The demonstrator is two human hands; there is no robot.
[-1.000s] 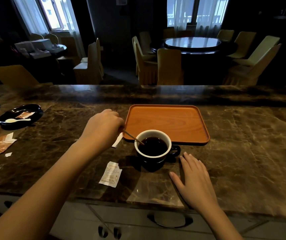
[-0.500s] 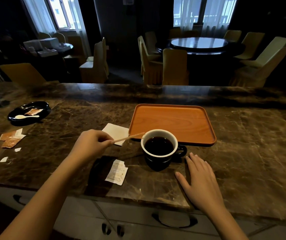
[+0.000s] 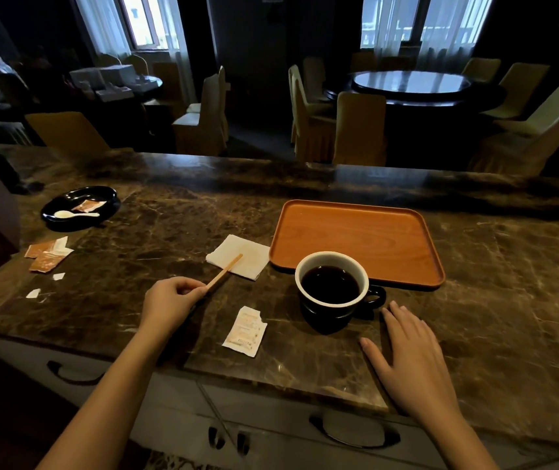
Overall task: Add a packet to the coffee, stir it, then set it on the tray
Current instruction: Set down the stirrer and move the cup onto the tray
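Observation:
A black cup with a white inside (image 3: 334, 293), full of dark coffee, stands on the marble counter just in front of the orange wooden tray (image 3: 356, 239), its handle pointing right. My left hand (image 3: 171, 301) pinches a thin wooden stir stick (image 3: 225, 272) whose far tip lies over a white napkin (image 3: 239, 255), left of the tray. A torn white packet (image 3: 245, 331) lies flat between my left hand and the cup. My right hand (image 3: 410, 354) rests flat on the counter, fingers spread, just right of the cup and apart from it.
A black oval dish (image 3: 79, 208) with a white spoon and an orange packet sits at the far left. Several orange packets (image 3: 47, 254) and torn paper scraps (image 3: 34, 293) lie near the left edge. Chairs and round tables stand beyond the counter.
My left hand drew the stir stick out of the coffee and carried it left and down; its tip now lies over the napkin. My right hand has stayed beside the cup.

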